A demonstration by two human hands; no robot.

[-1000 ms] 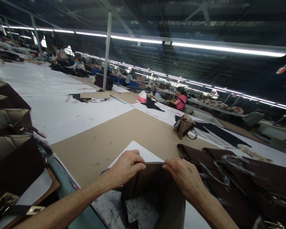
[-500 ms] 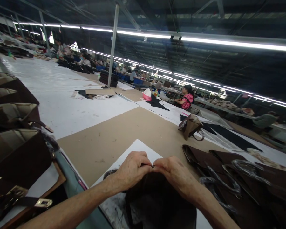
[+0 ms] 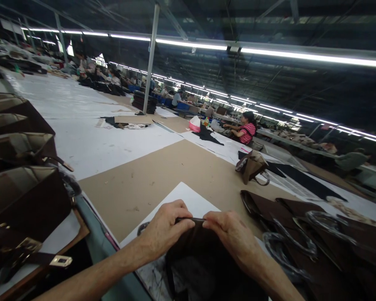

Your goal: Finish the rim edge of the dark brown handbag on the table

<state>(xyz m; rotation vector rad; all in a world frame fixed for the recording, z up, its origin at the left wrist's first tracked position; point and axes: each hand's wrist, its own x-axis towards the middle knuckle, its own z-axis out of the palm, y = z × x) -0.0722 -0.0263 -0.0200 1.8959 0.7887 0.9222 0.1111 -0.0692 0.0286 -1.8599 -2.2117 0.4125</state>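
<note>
A dark brown handbag (image 3: 207, 259) is in front of me at the bottom of the head view, its lower part cut off by the frame. My left hand (image 3: 169, 223) pinches its top edge between thumb and fingers. A short way to the right, my right hand (image 3: 228, 228) pinches the same edge, and a strip of rim shows between the two. Under the bag lies a white sheet (image 3: 183, 196). Part of a plastic-wrapped handle shows beside my left wrist.
Several open brown handbags (image 3: 21, 200) stand in a row at the left. Flat brown bags (image 3: 288, 221) with wrapped handles lie at the right. Further off are a small bag (image 3: 253, 167), a pole (image 3: 151, 58) and a person in a striped shirt (image 3: 247, 131) at the table.
My hands have moved apart along the bag's top edge, so more of the rim shows between them. The view has shifted slightly.
</note>
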